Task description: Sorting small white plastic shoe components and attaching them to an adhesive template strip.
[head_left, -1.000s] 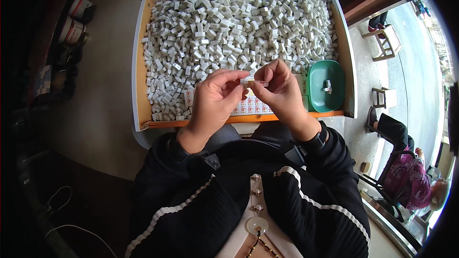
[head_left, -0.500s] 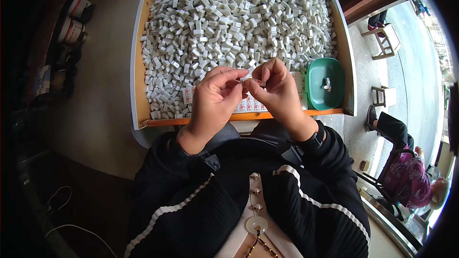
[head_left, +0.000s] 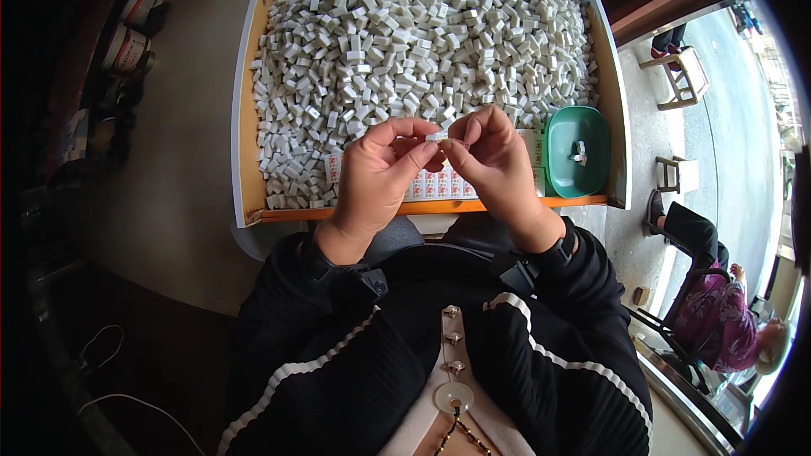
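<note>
Both my hands meet above the front of a wide tray [head_left: 243,118] heaped with small white blocks [head_left: 422,34]. Between thumb and forefinger, my left hand [head_left: 384,173] pinches one small white block [head_left: 437,137]. My right hand [head_left: 494,165] is closed in a pinch just beside it, its fingertips close to the block's right end; whatever they hold is too small to make out. Under the hands lie sheets of small printed stickers [head_left: 435,187] in red and white, partly covered by the fingers.
A green plastic basin [head_left: 577,177] with a few white blocks [head_left: 579,153] stands in the tray's right front corner. An orange edge [head_left: 338,212] runs along the tray's front. Stools [head_left: 678,175] and a seated person [head_left: 718,312] are off to the right. Tins [head_left: 127,49] line the left.
The white block now shows between my left fingertips, where a small printed piece showed before. My left fingers have shifted slightly; both hands stay close together.
</note>
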Motion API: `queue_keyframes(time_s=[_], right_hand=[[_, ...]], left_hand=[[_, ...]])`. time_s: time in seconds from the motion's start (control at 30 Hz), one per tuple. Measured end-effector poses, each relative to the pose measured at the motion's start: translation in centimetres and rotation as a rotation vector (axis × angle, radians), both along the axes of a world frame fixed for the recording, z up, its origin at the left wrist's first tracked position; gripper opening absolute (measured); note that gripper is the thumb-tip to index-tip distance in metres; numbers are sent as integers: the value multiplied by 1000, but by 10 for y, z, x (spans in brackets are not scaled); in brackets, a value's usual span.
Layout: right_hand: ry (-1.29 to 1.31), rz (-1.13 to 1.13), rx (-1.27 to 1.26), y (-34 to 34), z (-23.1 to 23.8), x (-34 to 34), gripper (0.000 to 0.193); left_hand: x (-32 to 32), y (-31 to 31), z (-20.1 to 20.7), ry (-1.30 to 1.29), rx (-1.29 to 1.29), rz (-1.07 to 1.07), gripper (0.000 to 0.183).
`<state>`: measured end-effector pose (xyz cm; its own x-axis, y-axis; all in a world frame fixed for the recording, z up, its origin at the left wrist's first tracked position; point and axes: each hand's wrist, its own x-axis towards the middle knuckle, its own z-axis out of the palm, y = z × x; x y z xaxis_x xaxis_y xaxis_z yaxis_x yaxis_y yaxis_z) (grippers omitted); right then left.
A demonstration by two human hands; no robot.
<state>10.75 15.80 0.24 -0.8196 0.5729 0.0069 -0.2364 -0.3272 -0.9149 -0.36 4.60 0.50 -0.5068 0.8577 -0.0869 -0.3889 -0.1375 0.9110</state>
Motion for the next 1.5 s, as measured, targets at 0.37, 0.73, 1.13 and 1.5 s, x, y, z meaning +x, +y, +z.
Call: queue_keyframes(time_s=[0.37,0.73,1.13,1.5], right_hand=[[6,112,-175,5,7,-2,21],[-207,-48,613,9,-4,-5,24],[-103,23,256,-2,0,-6,30],[-135,-74,944,12,4,5,33]], left_hand=[[-2,-1,1,80,107,22,19],[0,1,10,196,44,-72,50],[-4,2,12,183,44,-229,76],[0,4,3,-227,111,-283,72]])
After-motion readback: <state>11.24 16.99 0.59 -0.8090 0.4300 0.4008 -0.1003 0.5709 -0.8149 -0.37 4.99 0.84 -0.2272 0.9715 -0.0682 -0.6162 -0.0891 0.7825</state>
